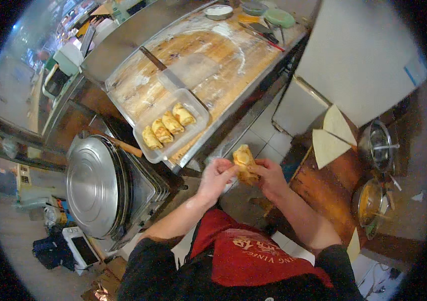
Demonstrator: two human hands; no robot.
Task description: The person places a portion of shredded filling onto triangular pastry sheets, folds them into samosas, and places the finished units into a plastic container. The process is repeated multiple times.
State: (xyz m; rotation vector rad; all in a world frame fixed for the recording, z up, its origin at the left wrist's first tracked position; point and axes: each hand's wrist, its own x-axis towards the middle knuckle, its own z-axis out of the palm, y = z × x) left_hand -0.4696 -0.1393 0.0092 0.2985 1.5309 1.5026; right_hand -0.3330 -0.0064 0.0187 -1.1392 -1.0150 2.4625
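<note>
A golden-brown rolled pancake (244, 161) is held in front of me, above the floor and past the red apron. My left hand (218, 176) pinches it from the left side, thumb and fingers closed on its edge. From the other side my right hand (270, 178) grips it too, fingers closed. Its folded end faces upward, and its lower part is partly hidden by my fingers. Beyond my left hand, a clear plastic container (199, 116) on the table's near corner holds several similar rolled pancakes (162, 131) in a row.
A floured wooden worktable (173, 65) carries a rolling pin (152, 58), a clear lid and a bowl of flour (218, 12). At left stands a round griddle with a metal lid (92, 185). At right, a wooden surface (318, 190) bears flatbread wedges (330, 149) and metal bowls (376, 145).
</note>
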